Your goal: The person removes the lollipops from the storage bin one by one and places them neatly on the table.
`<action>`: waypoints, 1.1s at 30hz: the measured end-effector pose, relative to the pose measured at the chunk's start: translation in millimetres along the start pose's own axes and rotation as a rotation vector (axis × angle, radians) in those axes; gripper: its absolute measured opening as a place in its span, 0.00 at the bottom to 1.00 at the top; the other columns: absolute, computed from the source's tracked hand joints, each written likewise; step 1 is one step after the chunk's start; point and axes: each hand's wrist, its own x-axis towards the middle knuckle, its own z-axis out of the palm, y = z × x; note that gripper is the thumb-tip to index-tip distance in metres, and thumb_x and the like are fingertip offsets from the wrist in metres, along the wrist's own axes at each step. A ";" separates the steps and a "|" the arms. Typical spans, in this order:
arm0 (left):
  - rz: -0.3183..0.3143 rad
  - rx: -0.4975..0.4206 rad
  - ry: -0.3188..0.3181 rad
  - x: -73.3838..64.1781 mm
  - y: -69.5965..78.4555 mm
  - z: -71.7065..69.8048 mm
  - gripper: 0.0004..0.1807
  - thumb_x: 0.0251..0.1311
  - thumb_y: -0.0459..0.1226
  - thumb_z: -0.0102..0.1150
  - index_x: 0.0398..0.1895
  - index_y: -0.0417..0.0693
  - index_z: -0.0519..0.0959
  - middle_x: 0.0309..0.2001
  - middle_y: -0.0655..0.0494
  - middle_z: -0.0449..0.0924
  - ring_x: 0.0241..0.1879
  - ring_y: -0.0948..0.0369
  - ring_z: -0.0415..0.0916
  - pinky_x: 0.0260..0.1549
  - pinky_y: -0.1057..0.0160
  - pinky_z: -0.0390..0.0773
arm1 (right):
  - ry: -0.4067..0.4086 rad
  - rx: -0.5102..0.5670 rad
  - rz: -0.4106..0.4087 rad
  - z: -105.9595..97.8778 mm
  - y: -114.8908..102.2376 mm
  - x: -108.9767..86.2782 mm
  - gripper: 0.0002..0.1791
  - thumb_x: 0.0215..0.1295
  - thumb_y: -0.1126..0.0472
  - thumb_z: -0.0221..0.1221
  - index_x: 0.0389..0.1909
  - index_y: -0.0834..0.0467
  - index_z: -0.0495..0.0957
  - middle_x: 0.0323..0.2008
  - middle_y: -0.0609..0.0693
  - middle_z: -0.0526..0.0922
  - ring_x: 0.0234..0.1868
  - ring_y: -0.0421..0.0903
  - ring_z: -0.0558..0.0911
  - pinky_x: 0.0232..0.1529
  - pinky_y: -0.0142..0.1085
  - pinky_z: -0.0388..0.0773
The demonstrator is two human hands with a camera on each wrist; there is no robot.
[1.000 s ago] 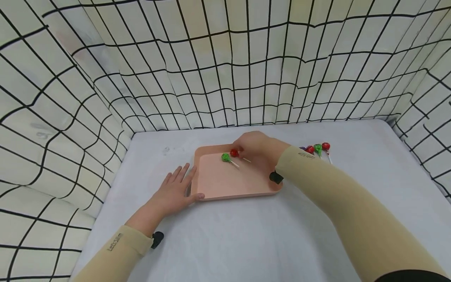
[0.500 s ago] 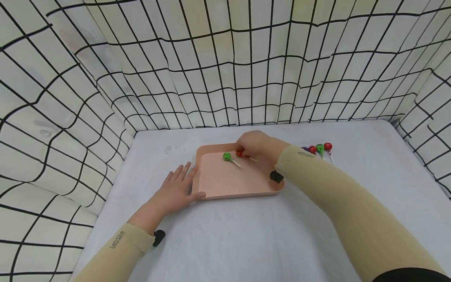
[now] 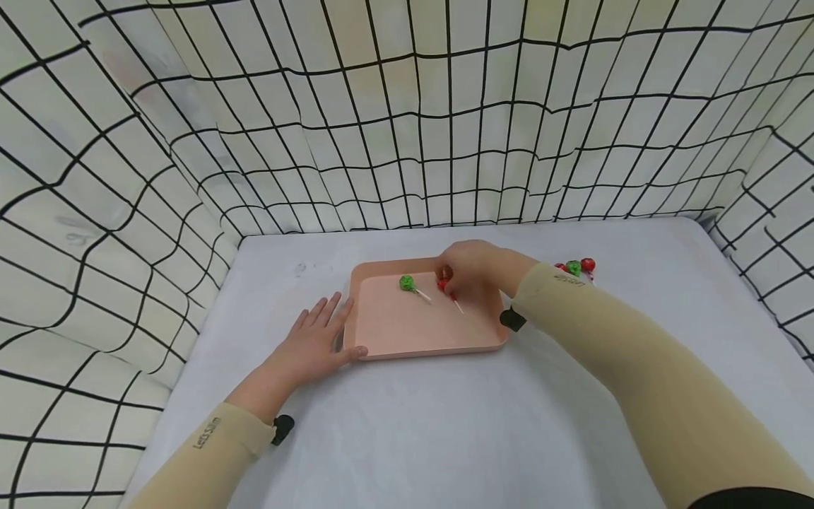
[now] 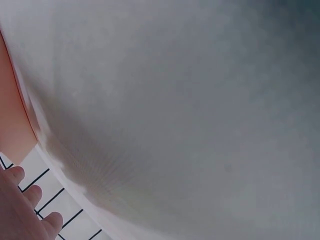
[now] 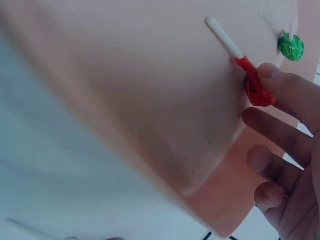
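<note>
My right hand is over the back right part of a pink tray. It pinches a red-wrapped lollipop at its head, between thumb and index finger, while the other fingers are loosely bent. The white stick points toward the tray's front right in the head view. To the left, a green lollipop lies on the tray floor. My left hand rests at the tray's left side, fingers spread, thumb at its front left corner. Only some left fingertips and a piece of the tray show in the left wrist view.
Right of the tray, partly behind my right sleeve, lie more lollipops, including a green one and a red one. White cloth covers the table. A white backdrop with black grid lines encloses its back and sides.
The right hand has moved a little right with the red lollipop, whose stick has turned to point more toward the front. My left hand and the green lollipop have stayed put.
</note>
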 end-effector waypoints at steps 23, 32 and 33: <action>0.014 0.004 0.014 0.7 0.5 0.8 0.57 0.46 0.76 0.37 0.74 0.55 0.40 0.74 0.49 0.36 0.72 0.47 0.35 0.67 0.42 0.40 | 0.006 0.123 0.028 3.4 4.5 -5.1 0.10 0.55 0.54 0.63 0.39 0.40 0.84 0.35 0.38 0.80 0.43 0.42 0.73 0.47 0.35 0.72; 0.018 0.000 0.013 0.8 -1.2 2.5 0.56 0.47 0.76 0.36 0.74 0.55 0.39 0.74 0.49 0.35 0.72 0.47 0.34 0.67 0.42 0.40 | 0.027 0.194 0.080 -6.7 11.1 -4.2 0.15 0.54 0.54 0.64 0.44 0.38 0.83 0.34 0.40 0.81 0.42 0.43 0.73 0.44 0.35 0.71; 0.018 -0.001 0.017 0.8 -1.4 3.0 0.57 0.46 0.76 0.36 0.74 0.56 0.39 0.74 0.49 0.35 0.72 0.47 0.34 0.67 0.42 0.40 | 0.029 0.199 0.083 -7.8 11.9 -4.5 0.15 0.54 0.54 0.64 0.44 0.38 0.83 0.34 0.40 0.81 0.42 0.43 0.73 0.44 0.35 0.71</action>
